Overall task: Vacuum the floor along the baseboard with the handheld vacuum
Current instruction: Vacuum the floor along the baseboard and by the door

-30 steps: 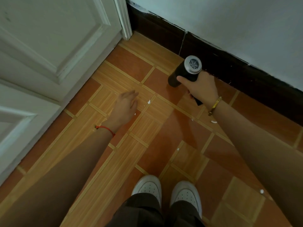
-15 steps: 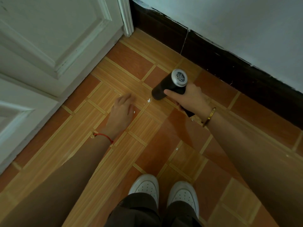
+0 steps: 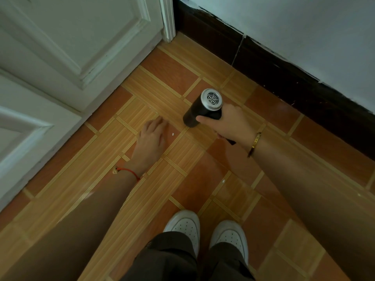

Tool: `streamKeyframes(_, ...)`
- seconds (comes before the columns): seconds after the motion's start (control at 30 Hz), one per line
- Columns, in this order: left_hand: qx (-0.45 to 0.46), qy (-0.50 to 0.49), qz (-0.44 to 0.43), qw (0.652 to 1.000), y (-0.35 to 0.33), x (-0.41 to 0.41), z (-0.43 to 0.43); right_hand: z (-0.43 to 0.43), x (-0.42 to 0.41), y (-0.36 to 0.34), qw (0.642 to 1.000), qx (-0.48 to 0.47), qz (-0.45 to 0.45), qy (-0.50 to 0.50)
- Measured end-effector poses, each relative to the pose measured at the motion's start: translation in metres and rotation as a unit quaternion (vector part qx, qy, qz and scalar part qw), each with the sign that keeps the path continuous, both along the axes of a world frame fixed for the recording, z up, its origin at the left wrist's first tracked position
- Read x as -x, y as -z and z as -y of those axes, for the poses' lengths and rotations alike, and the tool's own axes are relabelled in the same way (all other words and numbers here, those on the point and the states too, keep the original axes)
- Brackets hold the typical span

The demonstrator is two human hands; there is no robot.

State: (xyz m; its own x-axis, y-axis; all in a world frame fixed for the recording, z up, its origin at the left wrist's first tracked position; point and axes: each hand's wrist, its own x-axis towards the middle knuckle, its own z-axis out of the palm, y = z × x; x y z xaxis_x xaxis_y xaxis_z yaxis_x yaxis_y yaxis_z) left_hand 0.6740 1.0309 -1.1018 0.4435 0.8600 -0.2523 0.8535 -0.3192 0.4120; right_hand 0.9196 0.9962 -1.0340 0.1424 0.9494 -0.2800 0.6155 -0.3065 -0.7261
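One hand does the work — the right hand point(image 3: 229, 123) is wrapped around the handheld vacuum point(image 3: 203, 108), nozzle down on the floor point(image 3: 203, 179) near a white crumb point(image 3: 172, 134), while the left hand point(image 3: 151, 138) hangs loosely spread — mid-sweep, I judge, and next the nozzle needs to go to the crumb and then toward the dark baseboard point(image 3: 284, 78).

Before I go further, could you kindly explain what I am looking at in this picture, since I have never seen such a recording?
There is no machine here: a camera worn on a person's head looks down at their own two bare hands. The right hand grips a black handheld vacuum, its nozzle pointing down at the tiled floor and its silver vented end facing the camera. The left hand is open and empty, low over the tiles. A small white crumb lies between them. The dark baseboard runs along the wall, a white door stands left, and white shoes show below.
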Motion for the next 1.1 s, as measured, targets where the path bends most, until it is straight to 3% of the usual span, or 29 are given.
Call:
streamKeyframes(0.13,0.004,-0.013,-0.040,0.999,0.000,0.003,0.006,0.002,0.014,0.004,0.999,-0.022,0.029,0.001)
streamKeyframes(0.27,0.009,-0.026,-0.043,0.999,0.002,0.005,0.006,0.003,0.029,0.006,0.998,-0.005,0.015,-0.053)
streamKeyframes(0.43,0.011,-0.032,-0.051,0.998,0.004,0.008,0.004,0.005,0.036,0.010,0.999,-0.011,0.029,-0.024)
streamKeyframes(0.57,0.011,-0.028,-0.044,0.999,0.003,0.005,0.005,0.006,0.033,0.005,0.997,0.006,0.041,-0.064)
streamKeyframes(0.77,-0.001,-0.006,-0.035,0.999,0.000,-0.005,0.004,0.021,0.019,0.008,0.996,-0.043,0.055,0.059)
streamKeyframes(0.97,-0.003,0.030,-0.017,0.999,-0.003,-0.028,0.006,0.032,-0.008,0.005,0.997,-0.021,0.044,0.060)
streamKeyframes(1.1,-0.009,0.066,0.003,0.998,-0.003,-0.046,0.009,0.047,-0.033,0.012,0.985,-0.029,0.084,0.147)
